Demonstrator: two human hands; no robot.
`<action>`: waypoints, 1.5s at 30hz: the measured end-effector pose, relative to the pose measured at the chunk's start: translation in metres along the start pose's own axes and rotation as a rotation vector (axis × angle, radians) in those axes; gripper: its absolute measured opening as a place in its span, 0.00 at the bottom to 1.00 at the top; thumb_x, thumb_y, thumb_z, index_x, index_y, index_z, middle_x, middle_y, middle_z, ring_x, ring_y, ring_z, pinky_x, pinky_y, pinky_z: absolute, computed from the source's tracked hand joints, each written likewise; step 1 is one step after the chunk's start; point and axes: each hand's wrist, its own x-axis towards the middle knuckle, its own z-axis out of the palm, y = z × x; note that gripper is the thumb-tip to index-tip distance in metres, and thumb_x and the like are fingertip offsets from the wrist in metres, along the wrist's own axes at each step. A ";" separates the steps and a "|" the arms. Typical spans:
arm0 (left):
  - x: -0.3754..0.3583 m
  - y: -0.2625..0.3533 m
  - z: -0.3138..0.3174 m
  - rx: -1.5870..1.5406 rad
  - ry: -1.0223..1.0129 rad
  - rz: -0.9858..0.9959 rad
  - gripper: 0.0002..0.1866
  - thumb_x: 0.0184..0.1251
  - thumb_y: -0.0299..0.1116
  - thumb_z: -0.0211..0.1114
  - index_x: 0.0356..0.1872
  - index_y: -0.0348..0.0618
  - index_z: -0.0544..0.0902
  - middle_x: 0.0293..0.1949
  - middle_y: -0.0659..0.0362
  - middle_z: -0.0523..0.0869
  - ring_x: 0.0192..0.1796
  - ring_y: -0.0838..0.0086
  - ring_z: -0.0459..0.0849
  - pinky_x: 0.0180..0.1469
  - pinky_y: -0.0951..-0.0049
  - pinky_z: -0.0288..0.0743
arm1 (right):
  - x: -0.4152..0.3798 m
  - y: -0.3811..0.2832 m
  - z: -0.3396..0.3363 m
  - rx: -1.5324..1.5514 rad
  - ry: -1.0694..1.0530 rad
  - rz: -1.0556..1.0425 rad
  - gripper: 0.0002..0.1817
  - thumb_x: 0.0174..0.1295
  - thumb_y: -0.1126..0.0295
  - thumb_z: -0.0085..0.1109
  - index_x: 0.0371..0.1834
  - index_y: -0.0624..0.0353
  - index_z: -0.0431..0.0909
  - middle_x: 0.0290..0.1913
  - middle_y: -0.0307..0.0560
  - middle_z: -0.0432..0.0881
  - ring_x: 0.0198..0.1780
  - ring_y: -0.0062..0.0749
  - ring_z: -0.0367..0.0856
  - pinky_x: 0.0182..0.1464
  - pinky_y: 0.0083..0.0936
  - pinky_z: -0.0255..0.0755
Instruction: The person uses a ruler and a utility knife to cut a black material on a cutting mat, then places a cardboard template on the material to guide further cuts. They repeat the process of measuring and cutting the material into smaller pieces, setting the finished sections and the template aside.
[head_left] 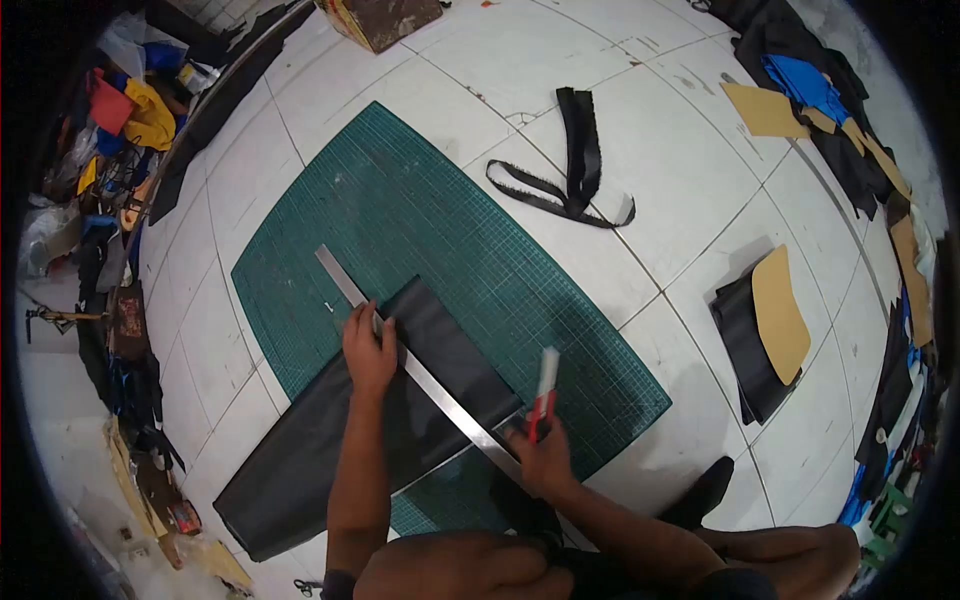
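Note:
My left hand (370, 350) grips the steel ruler (440, 395), thumb and fingers at its edges, and presses it onto the black sheet material (300, 460). The ruler runs diagonally across the sheet, its upper end reaching over the green cutting mat (350, 190). In my right hand (543, 460) is a red utility knife (541, 415), blade pointing up and away from me, close to the ruler's lower end. The black sheet lies partly on the mat and partly on the tiles.
Black fabric strips (580, 160) lie on the tiled floor beyond the mat. To the right sits a folded black piece (745, 345) under a tan pattern card (780, 315). Scraps and materials line both sides, and a worn box (380, 22) stands at the top.

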 end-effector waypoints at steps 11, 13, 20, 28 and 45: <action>0.056 0.009 0.013 0.208 -0.395 -0.022 0.18 0.66 0.38 0.69 0.56 0.45 0.84 0.49 0.52 0.85 0.55 0.54 0.84 0.61 0.54 0.70 | 0.029 -0.004 0.043 0.415 0.284 0.114 0.23 0.58 0.75 0.71 0.53 0.59 0.68 0.41 0.38 0.73 0.40 0.23 0.73 0.45 0.26 0.70; 0.060 0.005 0.015 0.188 -0.405 -0.025 0.18 0.65 0.39 0.70 0.54 0.46 0.84 0.50 0.54 0.86 0.56 0.57 0.84 0.62 0.54 0.67 | 0.033 -0.002 0.046 0.396 0.322 0.084 0.23 0.58 0.75 0.71 0.52 0.58 0.68 0.40 0.39 0.73 0.40 0.23 0.73 0.44 0.26 0.70; 0.071 -0.009 0.023 0.202 -0.513 -0.114 0.20 0.63 0.40 0.73 0.53 0.47 0.83 0.51 0.55 0.88 0.57 0.61 0.85 0.66 0.53 0.60 | 0.029 -0.014 0.034 0.454 0.248 0.155 0.23 0.59 0.75 0.72 0.53 0.60 0.68 0.43 0.42 0.76 0.40 0.25 0.76 0.43 0.27 0.72; 0.075 -0.012 0.022 0.151 -0.564 -0.101 0.16 0.65 0.39 0.71 0.51 0.48 0.81 0.46 0.55 0.90 0.55 0.59 0.85 0.68 0.52 0.57 | 0.033 -0.030 0.020 0.284 0.155 0.197 0.23 0.55 0.76 0.72 0.51 0.60 0.70 0.38 0.42 0.78 0.39 0.25 0.79 0.40 0.26 0.75; 0.161 0.136 0.124 0.006 -0.472 0.008 0.15 0.66 0.39 0.69 0.50 0.48 0.82 0.46 0.53 0.89 0.55 0.55 0.84 0.71 0.45 0.58 | 0.145 -0.069 -0.114 0.136 0.385 -0.296 0.15 0.58 0.75 0.70 0.44 0.61 0.74 0.34 0.40 0.81 0.34 0.24 0.79 0.38 0.25 0.73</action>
